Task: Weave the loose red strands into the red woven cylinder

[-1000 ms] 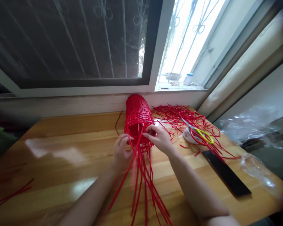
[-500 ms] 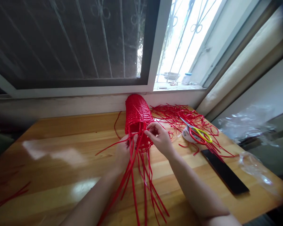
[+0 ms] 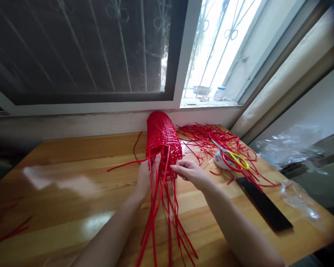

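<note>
A red woven basket (image 3: pixel 163 135) lies on its side on the wooden table (image 3: pixel 72 200), its open end toward me. Several long red strands (image 3: pixel 167 218) trail from that end across the table. My left hand (image 3: pixel 146 176) grips the basket's near rim from the left, fingers curled round the weave. My right hand (image 3: pixel 190 172) pinches a red strand at the rim's right side.
A heap of loose red strands (image 3: pixel 211 135) lies to the right by the window. Yellow-handled scissors (image 3: pixel 233 157) rest on a white roll. A black phone (image 3: pixel 264 204) lies near the right edge, beside clear plastic wrapping (image 3: pixel 300 200). More red strands (image 3: pixel 8 233) sit far left.
The basket's open end has been lifted and turned a little. My left hand moved up onto the rim, and my right hand dropped lower, pulling a strand at the right side.
</note>
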The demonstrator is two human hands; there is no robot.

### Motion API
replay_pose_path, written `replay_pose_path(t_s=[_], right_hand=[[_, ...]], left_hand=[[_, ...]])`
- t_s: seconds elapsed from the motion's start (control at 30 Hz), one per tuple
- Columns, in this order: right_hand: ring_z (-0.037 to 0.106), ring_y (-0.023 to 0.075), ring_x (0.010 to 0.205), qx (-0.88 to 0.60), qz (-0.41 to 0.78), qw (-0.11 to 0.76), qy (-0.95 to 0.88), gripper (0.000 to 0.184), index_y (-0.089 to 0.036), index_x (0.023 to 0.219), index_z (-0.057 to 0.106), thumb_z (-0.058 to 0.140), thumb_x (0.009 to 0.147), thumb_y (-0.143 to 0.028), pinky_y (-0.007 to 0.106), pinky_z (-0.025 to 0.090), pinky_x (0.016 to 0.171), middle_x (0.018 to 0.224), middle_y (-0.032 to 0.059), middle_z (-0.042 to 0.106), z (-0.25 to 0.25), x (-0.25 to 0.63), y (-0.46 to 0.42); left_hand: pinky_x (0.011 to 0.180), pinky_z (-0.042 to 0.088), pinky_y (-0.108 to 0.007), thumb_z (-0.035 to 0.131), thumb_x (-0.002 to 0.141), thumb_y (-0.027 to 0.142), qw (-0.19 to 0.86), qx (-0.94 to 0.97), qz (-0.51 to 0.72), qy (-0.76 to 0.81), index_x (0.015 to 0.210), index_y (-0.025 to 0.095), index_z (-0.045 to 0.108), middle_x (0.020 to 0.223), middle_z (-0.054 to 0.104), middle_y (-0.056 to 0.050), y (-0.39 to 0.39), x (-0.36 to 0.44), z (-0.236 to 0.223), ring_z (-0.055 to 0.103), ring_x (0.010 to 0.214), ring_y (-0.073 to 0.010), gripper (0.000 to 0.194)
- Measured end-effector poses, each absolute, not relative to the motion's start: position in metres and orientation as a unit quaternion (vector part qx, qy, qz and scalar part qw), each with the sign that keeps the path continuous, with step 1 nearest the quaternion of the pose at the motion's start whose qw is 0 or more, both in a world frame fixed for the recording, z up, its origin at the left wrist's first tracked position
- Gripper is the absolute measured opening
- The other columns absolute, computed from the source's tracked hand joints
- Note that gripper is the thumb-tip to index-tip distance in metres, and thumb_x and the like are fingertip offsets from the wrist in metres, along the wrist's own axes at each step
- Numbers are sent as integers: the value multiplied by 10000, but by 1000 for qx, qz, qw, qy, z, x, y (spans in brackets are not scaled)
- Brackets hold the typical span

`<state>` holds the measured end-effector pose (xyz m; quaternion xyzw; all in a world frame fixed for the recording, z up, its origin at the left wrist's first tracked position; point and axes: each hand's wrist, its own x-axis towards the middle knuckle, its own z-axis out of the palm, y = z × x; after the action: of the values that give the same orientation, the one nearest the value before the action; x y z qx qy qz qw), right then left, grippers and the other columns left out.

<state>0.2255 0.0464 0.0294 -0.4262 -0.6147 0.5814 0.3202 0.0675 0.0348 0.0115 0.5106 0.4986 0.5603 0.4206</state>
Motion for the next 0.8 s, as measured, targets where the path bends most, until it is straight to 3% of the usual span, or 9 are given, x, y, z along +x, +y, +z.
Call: replay_pose_path(t_s=[0.23, 0.4, 0.57, 0.8], right_hand=[[271, 46, 426, -476, 546, 272, -634, 375, -183, 498, 372, 572, 736, -394, 216, 174, 428, 443, -80, 337, 17, 223, 49], [359, 69, 409, -511, 486, 275, -653, 350, -187, 506, 406, 529, 770, -381, 212, 225, 428, 429, -61, 398, 15, 215, 47], [442, 95, 463, -556, 323, 273, -716, 280, -190, 570, 461, 512, 814, -317, 218, 254, 466, 495, -35, 504, 13, 207, 38], [552, 127, 547, -549, 102, 251, -791, 221, -189, 672, 520, 468, 877, -254, 239, 259, 522, 635, 15, 640, 2, 202, 29]], left_hand=[[509, 390, -220, 532, 810, 405, 418, 509, 565, 497, 723, 143, 636, 599, 574, 0, 36, 66, 6, 482, 535, -119, 295], [569, 439, -230, 562, 791, 335, 432, 521, 551, 488, 849, 133, 685, 714, 677, -35, 39, 63, 4, 582, 621, -147, 244], [660, 476, -261, 600, 755, 305, 445, 524, 540, 486, 896, 139, 701, 877, 714, -64, 39, 61, 10, 637, 799, -203, 239], [712, 494, -297, 616, 739, 355, 484, 500, 534, 481, 969, 137, 692, 921, 715, -90, 41, 59, 17, 652, 824, -223, 326]])
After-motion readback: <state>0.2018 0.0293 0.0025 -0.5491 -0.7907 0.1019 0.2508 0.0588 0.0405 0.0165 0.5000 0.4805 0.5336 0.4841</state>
